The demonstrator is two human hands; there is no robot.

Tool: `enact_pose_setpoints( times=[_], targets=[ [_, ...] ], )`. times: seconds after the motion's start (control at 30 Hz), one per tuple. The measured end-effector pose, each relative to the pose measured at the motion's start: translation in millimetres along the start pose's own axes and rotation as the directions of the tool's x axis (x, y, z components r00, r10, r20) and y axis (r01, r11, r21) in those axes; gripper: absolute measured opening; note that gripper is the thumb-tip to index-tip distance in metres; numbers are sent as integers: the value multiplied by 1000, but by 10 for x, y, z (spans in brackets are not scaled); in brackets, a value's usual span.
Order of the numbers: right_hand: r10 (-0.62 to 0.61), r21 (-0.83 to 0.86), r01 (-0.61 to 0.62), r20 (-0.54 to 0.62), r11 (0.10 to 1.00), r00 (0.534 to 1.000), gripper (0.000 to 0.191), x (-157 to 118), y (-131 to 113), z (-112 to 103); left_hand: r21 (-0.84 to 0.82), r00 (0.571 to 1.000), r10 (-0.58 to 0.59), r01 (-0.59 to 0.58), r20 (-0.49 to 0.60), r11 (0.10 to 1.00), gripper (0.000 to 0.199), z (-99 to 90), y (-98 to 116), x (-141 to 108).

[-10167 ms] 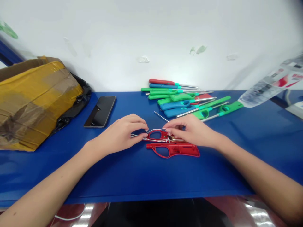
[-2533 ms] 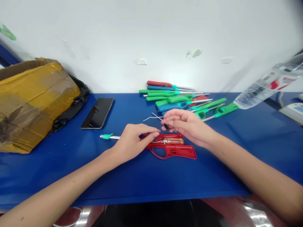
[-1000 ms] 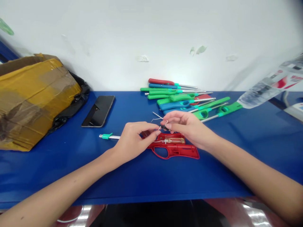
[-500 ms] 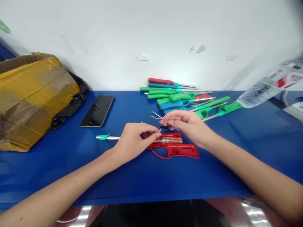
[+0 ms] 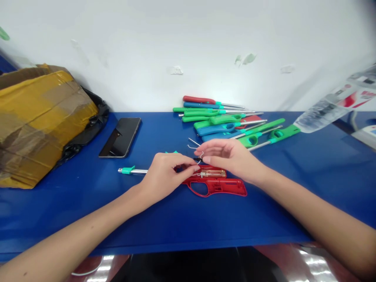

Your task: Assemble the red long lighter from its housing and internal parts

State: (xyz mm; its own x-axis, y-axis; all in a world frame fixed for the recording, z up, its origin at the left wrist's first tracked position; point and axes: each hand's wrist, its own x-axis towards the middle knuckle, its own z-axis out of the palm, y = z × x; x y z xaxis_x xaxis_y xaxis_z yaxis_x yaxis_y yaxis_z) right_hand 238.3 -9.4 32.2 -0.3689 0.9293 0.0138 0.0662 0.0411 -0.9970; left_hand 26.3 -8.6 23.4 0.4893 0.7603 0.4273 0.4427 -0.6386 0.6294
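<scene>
Head view only: left hand [image 5: 167, 172] has thumb and index pinched on the end of a white wire [image 5: 200, 161], and right hand [image 5: 232, 158] sits just opposite, fingers curled around a small black part [image 5: 197, 159] with the thumb by its end, though I honestly can't tell if that's a real grip. Both are just above 2 red shell pieces [image 5: 232, 187] lying open next to each other on the blue table [image 5: 147, 227], the far 1 with a clear tank [image 5: 214, 173] in it. My read is the step in hand is sorting that wire against the black part, and the next move calls for a steady left pinch and a tiny right-hand nudge. Compared with 10 s ago, a metal tube with a teal collar [image 5: 128, 170] now shows left of the left hand; versus 0.5 s ago, the right hand has come closer in and the black part is nearer the left fingertips
</scene>
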Motion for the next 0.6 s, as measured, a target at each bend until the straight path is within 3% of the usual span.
enact_pose_setpoints(
  times=[0.17,0.43,0.6],
  targets=[
    [-93,-95,97,49,991,994,32,-20,8,25,8,999,-31,31,-4,999,7,17,-33,-16],
    [-227,-286,193,-91,939,970,9,-16,12,80,17,995,-90,90,-41,996,12,11,-22,-26],
    [-285,-396,234,-73,888,956,9,-20,19,71,58,993,-88,93,-79,994,14,-34,-10,4]
  ],
)
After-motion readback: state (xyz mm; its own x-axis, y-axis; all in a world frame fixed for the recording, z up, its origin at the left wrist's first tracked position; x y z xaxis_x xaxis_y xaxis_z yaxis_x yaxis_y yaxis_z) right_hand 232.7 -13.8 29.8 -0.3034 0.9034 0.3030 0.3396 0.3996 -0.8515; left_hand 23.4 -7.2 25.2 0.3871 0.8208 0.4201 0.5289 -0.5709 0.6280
